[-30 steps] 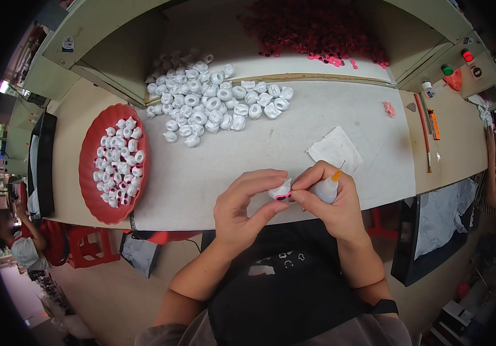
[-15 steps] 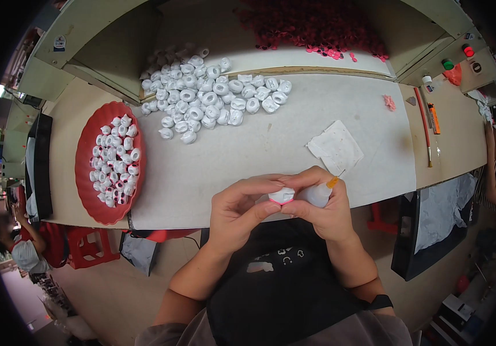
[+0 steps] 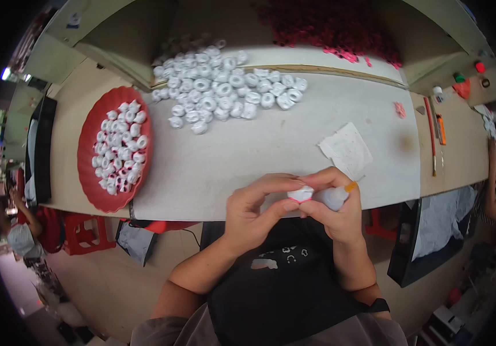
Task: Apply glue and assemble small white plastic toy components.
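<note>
Just past the table's front edge, my two hands meet around a small white rounded piece (image 3: pixel 301 193) with a pink lower rim. My left hand (image 3: pixel 255 210) is closed on its left side, thumb below and fingers above. My right hand (image 3: pixel 340 219) pinches the other side between thumb and forefinger. Tucked into that same hand is a translucent squeeze bottle (image 3: pixel 334 198) with an orange tip. The fingers cover much of the white piece.
A heap of white ring-like pieces (image 3: pixel 225 89) lies at the back. Left stands a red scalloped bowl (image 3: pixel 86 167) of white and pink pieces. Pink parts (image 3: pixel 346 55) fill the shelf. A white paper sheet (image 3: pixel 346 149), brush (image 3: pixel 432 138) and orange-handled tool (image 3: pixel 441 130) lie right.
The whole view has shifted, so the table and my hands sit farther right in it. Both hands keep their hold on the white piece, and the bottle stays in the right one.
</note>
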{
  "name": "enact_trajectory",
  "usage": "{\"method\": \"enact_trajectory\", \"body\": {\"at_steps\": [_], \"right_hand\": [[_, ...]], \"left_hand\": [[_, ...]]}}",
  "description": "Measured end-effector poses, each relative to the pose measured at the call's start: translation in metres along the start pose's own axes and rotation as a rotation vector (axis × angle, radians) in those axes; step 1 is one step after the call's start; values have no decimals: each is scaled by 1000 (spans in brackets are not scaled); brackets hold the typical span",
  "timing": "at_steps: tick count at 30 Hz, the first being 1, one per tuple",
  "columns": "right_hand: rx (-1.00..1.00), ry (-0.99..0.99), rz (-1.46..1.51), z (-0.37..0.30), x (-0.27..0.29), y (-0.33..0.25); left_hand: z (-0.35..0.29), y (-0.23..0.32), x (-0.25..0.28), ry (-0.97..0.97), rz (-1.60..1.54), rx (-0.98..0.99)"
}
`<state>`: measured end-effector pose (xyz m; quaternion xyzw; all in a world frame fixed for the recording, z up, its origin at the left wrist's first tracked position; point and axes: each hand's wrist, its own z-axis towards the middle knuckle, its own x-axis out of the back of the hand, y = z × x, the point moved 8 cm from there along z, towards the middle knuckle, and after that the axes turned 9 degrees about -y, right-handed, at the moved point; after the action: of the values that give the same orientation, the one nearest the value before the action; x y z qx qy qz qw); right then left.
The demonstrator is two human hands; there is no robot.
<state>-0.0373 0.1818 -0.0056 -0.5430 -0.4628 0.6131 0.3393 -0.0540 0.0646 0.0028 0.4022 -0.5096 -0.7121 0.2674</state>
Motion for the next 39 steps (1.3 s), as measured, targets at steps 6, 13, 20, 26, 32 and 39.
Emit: {"method": "enact_trajectory", "body": {"at_steps": [6, 13, 20, 26, 32, 39], "right_hand": [[-12, 9, 142, -7, -12, -5], [3, -87, 192, -4, -55, 2], [-74, -273, -46, 31, -68, 3], [135, -82, -41, 7, 2, -15], [92, 105, -29, -12, 19, -40], [149, 225, -78, -32, 51, -49]], "left_hand": [[-3, 15, -7, -86, -38, -37], [-29, 36, 16, -164, -31, -244], [-74, 111, 135, 513, 1106, -218], [-8, 107, 100, 268, 1451, -175], [128, 29, 2, -19, 1411, -394], [151, 7, -3, -154, 1359, -271]]}}
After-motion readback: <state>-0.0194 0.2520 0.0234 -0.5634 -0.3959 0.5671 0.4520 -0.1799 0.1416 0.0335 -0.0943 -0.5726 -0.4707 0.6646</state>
